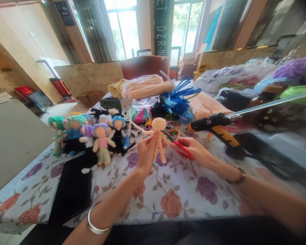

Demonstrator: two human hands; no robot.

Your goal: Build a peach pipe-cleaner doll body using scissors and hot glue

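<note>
Hands: the left (148, 153) pinches a peach pipe-cleaner doll figure (159, 134) upright above the table (107, 194); the right (193, 149) grips red-handled scissors (183, 150) beside it. A floral tablecloth (155, 190) covers the surface. Beyond stand a reddish-brown chair (145, 66), grey curtains (95, 30) and bright windows (124, 29).

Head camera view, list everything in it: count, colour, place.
Bare doll: one, peach, left hand.
Scissors: one, red-handled, right hand.
Dressed dolls: several, multicoloured, left.
Glue gun: one, black-orange, right.
Flat panel: one, black, front left.
Fuzzy stems: many, blue, back centre.
Stem bundles: several, peach, back centre.
Bags: several, mostly clear, back right.
Tablecloth: one, floral white, centre.
Chair: one, reddish-brown, back centre.
Windows: two, bright, background.
Bangle: one, silver, lower left.
Left hand: one, bare, on doll.
Right hand: one, bare, on scissors.
</note>
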